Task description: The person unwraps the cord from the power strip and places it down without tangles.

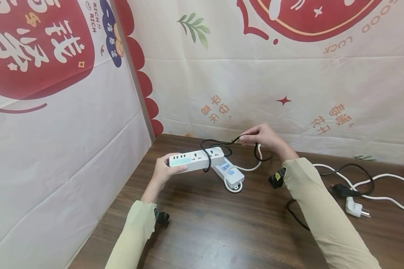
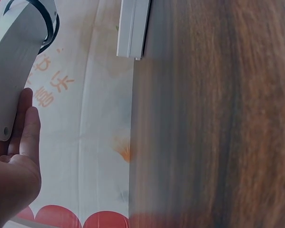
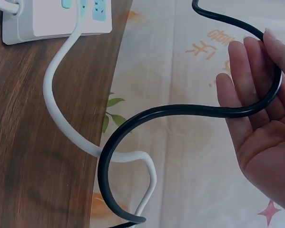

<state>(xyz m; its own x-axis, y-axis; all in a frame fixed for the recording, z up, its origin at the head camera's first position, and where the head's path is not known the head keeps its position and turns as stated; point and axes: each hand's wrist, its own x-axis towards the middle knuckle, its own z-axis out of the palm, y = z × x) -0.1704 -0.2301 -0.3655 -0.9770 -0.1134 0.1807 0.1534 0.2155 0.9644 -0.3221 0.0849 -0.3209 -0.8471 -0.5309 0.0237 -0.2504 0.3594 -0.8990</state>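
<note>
My left hand (image 1: pixel 162 171) grips the near end of a white power strip (image 1: pixel 196 160) with USB ports and sockets, raised over the table. In the left wrist view, fingers (image 2: pixel 30 135) lie along the strip's plain underside (image 2: pixel 14 80). A black cord (image 1: pixel 207 157) loops around the strip's far half. Up and to the right, my right hand (image 1: pixel 266 137) pinches this cord between thumb and fingertips. The right wrist view shows the cord (image 3: pixel 171 110) crossing the palm and curving down. Partly behind the raised strip, a second white power strip (image 1: pixel 236 177) lies on the table with its white cord (image 1: pixel 233 191) looped about it.
A black plug (image 1: pixel 344 190) and a white plug (image 1: pixel 355 208) lie on the right of the brown wooden table (image 1: pixel 205 231), among tangled black and white cords. Printed cloth hangs behind (image 1: pixel 289 78) and at the left (image 1: pixel 54 149). Both sleeves carry wrist cameras.
</note>
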